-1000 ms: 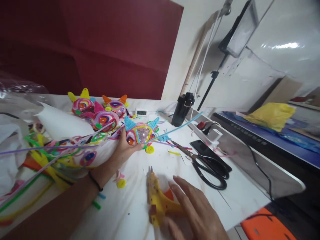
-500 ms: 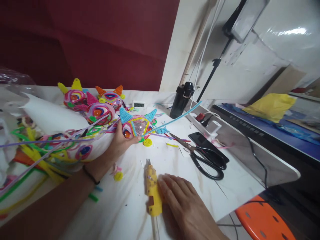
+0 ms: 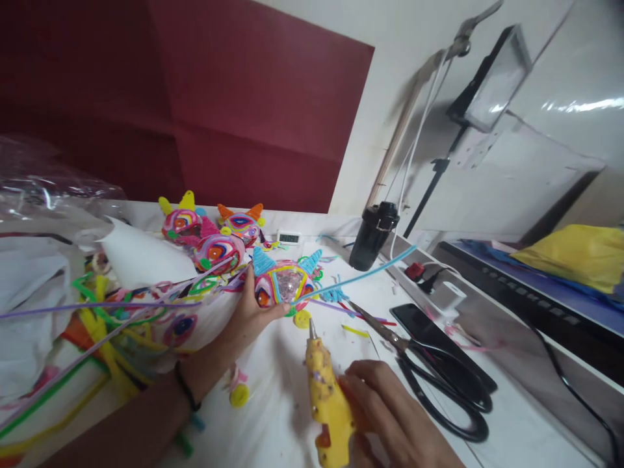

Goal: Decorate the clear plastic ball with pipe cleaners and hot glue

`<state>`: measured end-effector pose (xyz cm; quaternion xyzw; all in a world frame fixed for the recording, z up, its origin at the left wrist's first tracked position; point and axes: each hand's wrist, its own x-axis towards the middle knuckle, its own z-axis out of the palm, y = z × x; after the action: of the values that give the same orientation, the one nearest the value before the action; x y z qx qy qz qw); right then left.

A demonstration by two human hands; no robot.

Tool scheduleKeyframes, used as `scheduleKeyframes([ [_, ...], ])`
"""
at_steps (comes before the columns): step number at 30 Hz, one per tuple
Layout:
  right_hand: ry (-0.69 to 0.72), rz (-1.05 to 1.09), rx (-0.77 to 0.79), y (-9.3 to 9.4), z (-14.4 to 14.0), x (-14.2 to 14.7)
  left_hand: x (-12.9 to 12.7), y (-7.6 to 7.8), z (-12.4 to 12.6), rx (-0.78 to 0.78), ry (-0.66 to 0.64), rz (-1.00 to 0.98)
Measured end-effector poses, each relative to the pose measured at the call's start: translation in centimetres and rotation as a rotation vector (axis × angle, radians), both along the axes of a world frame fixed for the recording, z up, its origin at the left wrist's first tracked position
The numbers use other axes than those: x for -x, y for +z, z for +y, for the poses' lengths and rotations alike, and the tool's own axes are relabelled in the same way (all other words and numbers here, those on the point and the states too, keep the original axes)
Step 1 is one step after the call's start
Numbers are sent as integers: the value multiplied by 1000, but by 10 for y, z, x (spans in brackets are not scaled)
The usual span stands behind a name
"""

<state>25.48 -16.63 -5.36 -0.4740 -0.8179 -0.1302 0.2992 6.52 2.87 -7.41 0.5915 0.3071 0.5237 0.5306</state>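
Observation:
My left hand (image 3: 256, 315) is closed around the side of a colourful pipe-cleaner mask (image 3: 287, 283) with blue horns and painted-looking eyes. A long light-blue pipe cleaner (image 3: 363, 276) sticks out from the mask's lower edge toward the right. In my right hand (image 3: 385, 406) is a yellow hot glue gun (image 3: 325, 390), its metal nozzle pointing away from me toward the mask. My fingers wrap the gun's right side, and its lower end runs out of view. A yellow button-like disc (image 3: 303, 319) lies just beyond the nozzle.
Black-handled scissors (image 3: 439, 370) lie beside a dark phone (image 3: 443, 344) on the right. Behind stand a black bottle (image 3: 374, 235) and a small digital clock (image 3: 288, 238). Similar masks (image 3: 219, 250) and loose pipe cleaners (image 3: 104, 325) crowd the left. A power strip (image 3: 429, 279) sits at right.
My right hand has taken hold of the glue gun and lifted it off the table. My left hand keeps its grip on the mask. The camera view has shifted.

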Motion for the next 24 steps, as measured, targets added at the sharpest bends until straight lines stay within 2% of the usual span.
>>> scheduleKeyframes([
  [3, 73, 34, 60, 13, 9, -12, 0, -1, 1, 67, 8, 9],
  [6, 131, 221, 153, 20, 21, -16, 0, -3, 2, 82, -9, -7],
  [9, 137, 415, 315, 26, 30, -13, -1, -2, 1, 62, 9, 0],
  [18, 195, 659, 555, 27, 47, -18, -2, 7, -5, -16, 15, 109],
  [24, 225, 734, 570, 33, 45, -18, -1, 6, -6, -81, 69, 226],
])
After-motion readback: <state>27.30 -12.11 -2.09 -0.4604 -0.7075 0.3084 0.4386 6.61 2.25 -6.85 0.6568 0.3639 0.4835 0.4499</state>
